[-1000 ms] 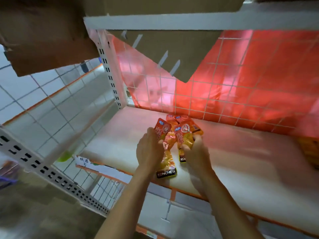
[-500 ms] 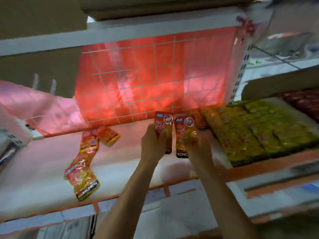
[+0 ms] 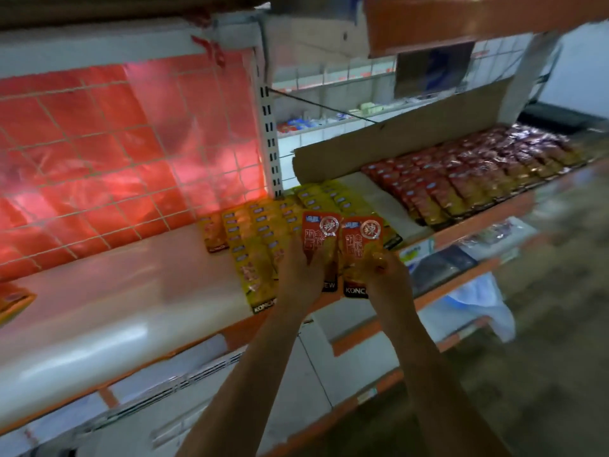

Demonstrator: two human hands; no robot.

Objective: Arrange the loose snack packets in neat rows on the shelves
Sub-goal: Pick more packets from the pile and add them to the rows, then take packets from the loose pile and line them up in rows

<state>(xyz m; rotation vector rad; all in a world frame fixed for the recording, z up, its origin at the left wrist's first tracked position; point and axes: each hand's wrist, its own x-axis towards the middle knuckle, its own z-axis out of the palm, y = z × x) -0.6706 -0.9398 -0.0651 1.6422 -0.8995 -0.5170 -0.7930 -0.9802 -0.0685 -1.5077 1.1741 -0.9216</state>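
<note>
My left hand (image 3: 301,278) grips an orange-red snack packet (image 3: 319,234) by its lower half. Beside it my right hand (image 3: 385,278) grips a second matching packet (image 3: 362,239). Both packets stand upright side by side, just above rows of yellow-orange packets (image 3: 257,235) laid overlapping on the white shelf (image 3: 131,291). The black bottom edges of the held packets show between and below my fingers.
Rows of dark red packets (image 3: 468,179) fill the shelf further right, behind a cardboard flap (image 3: 395,140). A red sheet on a wire grid (image 3: 115,159) backs the shelf. One loose orange packet (image 3: 14,303) lies at the far left edge. Lower shelves sit below.
My view has swung right along the shelf. Both hands carried their packets from the loose pile at the left over to the arranged yellow-orange rows.
</note>
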